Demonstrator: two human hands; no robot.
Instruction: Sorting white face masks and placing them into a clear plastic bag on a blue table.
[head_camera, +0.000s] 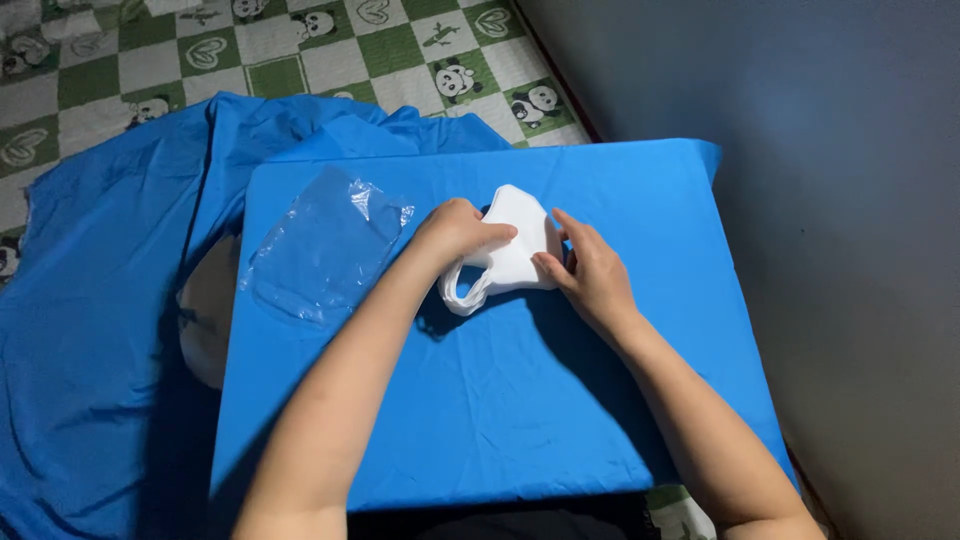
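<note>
A white folded face mask (512, 245) with looped ear straps lies on a small table covered in blue cloth (520, 400). My left hand (455, 230) grips the mask's left side, its thumb laid over the top. My right hand (590, 270) pinches the mask's right edge with fingers and thumb. The ear straps hang down at the mask's lower left, just above the cloth.
A clear plastic wrapper (325, 250) lies on the cloth to the left of the mask. More blue fabric (90, 300) is spread over the floor at left. A green-and-white checked mat with panda pictures (300, 50) lies beyond. A grey wall (840, 200) stands at right.
</note>
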